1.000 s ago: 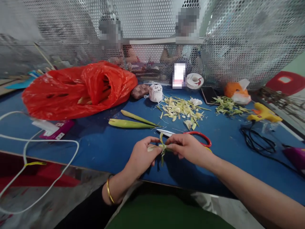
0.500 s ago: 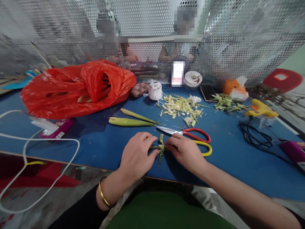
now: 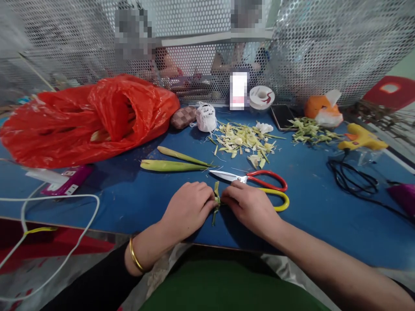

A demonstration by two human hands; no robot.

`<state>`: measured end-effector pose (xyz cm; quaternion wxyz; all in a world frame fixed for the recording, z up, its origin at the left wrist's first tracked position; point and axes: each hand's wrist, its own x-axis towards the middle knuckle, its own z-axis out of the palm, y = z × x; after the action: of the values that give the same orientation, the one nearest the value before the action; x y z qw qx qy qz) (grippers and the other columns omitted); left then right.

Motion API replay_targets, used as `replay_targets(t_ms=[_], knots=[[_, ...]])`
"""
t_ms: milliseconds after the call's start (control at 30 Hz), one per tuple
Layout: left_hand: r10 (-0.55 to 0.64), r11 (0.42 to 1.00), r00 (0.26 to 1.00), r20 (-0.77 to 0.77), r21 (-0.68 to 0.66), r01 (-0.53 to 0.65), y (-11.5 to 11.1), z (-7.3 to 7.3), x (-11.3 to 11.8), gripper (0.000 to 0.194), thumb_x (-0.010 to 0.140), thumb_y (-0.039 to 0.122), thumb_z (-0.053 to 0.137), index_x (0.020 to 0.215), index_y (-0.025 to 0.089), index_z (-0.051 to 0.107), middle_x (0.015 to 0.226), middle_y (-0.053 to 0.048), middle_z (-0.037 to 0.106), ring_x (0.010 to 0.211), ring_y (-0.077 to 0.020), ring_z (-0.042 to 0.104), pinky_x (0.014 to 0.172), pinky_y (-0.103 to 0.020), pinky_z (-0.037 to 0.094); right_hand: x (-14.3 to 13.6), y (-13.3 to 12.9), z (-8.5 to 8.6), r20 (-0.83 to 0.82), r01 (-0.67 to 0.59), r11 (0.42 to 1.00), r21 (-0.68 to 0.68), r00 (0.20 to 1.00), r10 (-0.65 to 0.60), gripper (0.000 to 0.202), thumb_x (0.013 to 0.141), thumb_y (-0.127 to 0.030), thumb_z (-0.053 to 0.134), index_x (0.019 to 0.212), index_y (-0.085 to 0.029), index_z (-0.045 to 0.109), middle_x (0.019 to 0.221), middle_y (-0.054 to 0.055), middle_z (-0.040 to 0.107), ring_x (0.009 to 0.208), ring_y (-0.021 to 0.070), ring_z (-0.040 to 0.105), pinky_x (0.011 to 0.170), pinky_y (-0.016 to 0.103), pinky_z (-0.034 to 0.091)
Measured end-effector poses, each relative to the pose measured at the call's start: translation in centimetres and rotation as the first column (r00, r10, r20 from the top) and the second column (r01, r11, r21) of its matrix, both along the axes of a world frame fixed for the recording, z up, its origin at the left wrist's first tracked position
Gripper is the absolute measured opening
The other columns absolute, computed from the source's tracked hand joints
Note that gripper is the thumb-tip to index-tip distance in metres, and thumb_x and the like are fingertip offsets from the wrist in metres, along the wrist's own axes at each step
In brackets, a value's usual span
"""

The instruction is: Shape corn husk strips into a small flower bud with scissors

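"Blue table (image 3: 317,185) runs beneath both hands, with perforated mesh (image 3: 201,26) standing behind it. Report on the fingers first."

"Left hand (image 3: 186,209): thumb and fingers drawn together, pinching the near-centre knot of a small green leaf piece (image 3: 216,190). Right hand (image 3: 254,209): fingertips bunched close to the other side of that knot. Whether they grip a strand is hidden; I cannot tell."

"Position and lie of the piece?"

"Between the two sets of fingertips, close to the front edge of the table. Its visible length points away from the body, across the line joining the hands. One end shows beyond the fingers, the other on the body side."

"Which hand is nearer?"

"Left, in contact. Right is just beside it, approaching from the opposite flank."

"Proceed outward."

"Scissors (image 3: 228,176) lie just beyond the fingers, points to the left, handles partly behind the right hand. Two long green leaves (image 3: 175,166) lie farther to the left. Past the scissors sits a pile of scraps (image 3: 238,140), with a ball of white string (image 3: 206,119) beside it."

"Outer items?"

"Red bag (image 3: 78,121) at far left, open-mouthed; yellow glue gun (image 3: 363,137) at far right, its black cord coiled nearby."
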<state>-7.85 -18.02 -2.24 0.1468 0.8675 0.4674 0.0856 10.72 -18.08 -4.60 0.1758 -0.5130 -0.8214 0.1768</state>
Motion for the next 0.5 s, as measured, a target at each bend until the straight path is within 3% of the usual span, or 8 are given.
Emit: replay_targets(t_ms=[200, 333, 500], knots=[[0.175, 0.966, 0.960, 0.218, -0.226, -0.124, 0.63, 0.41, -0.56, 0.020, 0.093, 0.034, 0.046, 0.080, 0.021, 0.052, 0.072, 0.003, 0.058, 0.067, -0.0143, 0.053, 0.062, -0.027, 0.037, 0.09, -0.13, 0.20, 0.012, 0.000, 1.000, -0.012, 1.000, 0.000, 0.015, 0.089, -0.019, 0.055, 0.081, -0.018, 0.067, 0.082, 0.002, 0.064, 0.067, 0.0145, 0.058, 0.056, 0.025, 0.031], [0.120, 0.985, 0.980, 0.160, -0.141, -0.098, 0.11, 0.08, -0.57, 0.028, 0.075, 0.045, 0.070, 0.077, 0.021, 0.057, 0.075, 0.002, 0.059, 0.069, -0.0159, 0.054, 0.061, -0.027, 0.036, 0.05, -0.14, 0.24, 0.011, 0.007, 1.000, -0.015, 1.000, -0.007, 0.014, 0.088, -0.018, 0.055, 0.082, -0.019, 0.068, 0.082, 0.003, 0.064, 0.067, 0.0146, 0.058, 0.056, 0.025, 0.031], [0.056, 0.995, 0.989, 0.138, -0.094, -0.043, -0.20, -0.46, -0.45, 0.013, 0.086, 0.027, 0.060, 0.074, 0.020, 0.061, 0.075, 0.001, 0.061, 0.077, -0.0170, 0.056, 0.067, -0.028, 0.037, 0.03, -0.18, 0.27, 0.015, 0.004, 1.000, -0.011, 1.000, -0.004, 0.015, 0.089, -0.017, 0.054, 0.082, -0.018, 0.067, 0.083, 0.003, 0.065, 0.067, 0.0146, 0.058, 0.056, 0.025, 0.031]])
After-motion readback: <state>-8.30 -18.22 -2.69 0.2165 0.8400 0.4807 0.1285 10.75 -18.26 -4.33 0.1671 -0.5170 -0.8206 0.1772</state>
